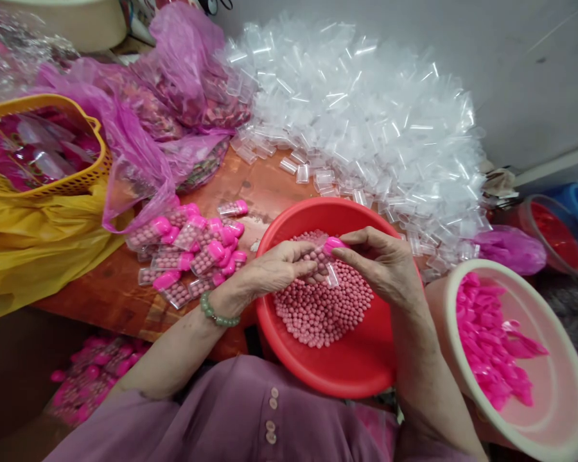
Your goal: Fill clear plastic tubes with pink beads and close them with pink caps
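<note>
Over a red basin (264,321) of pink beads (318,314), my left hand (274,268) grips a small clear plastic bottle (319,262) with pink beads inside. My right hand (385,263) pinches a bright pink cap (334,244) between thumb and fingers, at the bottle's upper end. Whether the cap is fully seated cannot be made out. Left of the basin lies a pile of bead-filled bottles with pink caps (202,250). To the right, a pale tub (553,385) holds loose pink caps (491,340).
Clear empty bottles (361,109) form a large heap against the wall. Purple plastic bags (183,64), a yellow basket (52,102) of pink packets and a yellow bag (43,237) stand at left. More capped bottles (99,372) lie below the table's edge.
</note>
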A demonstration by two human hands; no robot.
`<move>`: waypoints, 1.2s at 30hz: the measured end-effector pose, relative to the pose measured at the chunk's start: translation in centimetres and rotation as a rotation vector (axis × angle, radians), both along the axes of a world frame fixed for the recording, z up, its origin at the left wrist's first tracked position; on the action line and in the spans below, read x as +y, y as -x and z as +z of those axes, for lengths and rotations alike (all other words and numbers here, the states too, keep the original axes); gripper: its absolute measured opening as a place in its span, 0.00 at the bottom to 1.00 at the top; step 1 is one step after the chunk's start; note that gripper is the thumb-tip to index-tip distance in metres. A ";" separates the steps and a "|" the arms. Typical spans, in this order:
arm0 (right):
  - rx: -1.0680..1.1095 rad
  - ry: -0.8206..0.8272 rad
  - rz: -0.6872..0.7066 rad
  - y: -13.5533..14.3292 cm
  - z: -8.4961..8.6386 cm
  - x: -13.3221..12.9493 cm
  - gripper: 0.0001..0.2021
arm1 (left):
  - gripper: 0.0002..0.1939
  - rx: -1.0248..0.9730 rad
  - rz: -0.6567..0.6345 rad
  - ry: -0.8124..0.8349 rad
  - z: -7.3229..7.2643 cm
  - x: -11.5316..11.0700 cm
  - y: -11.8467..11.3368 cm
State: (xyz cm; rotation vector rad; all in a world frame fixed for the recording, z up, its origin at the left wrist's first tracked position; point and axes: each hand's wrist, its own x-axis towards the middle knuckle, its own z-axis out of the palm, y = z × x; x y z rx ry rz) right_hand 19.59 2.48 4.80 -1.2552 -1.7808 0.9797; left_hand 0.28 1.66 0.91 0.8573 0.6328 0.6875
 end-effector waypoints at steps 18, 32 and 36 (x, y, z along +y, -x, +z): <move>-0.300 -0.123 0.048 -2.1 2.0 -0.8 0.08 | 0.06 -0.099 0.056 0.018 -0.5 0.0 0.1; 0.253 0.023 -0.183 2.2 -0.4 -0.5 0.10 | 0.18 -0.279 -0.023 0.147 -0.5 0.6 0.6; 0.235 0.003 -0.190 2.8 -0.9 -0.7 0.10 | 0.15 -0.247 -0.012 0.109 -0.3 0.4 0.6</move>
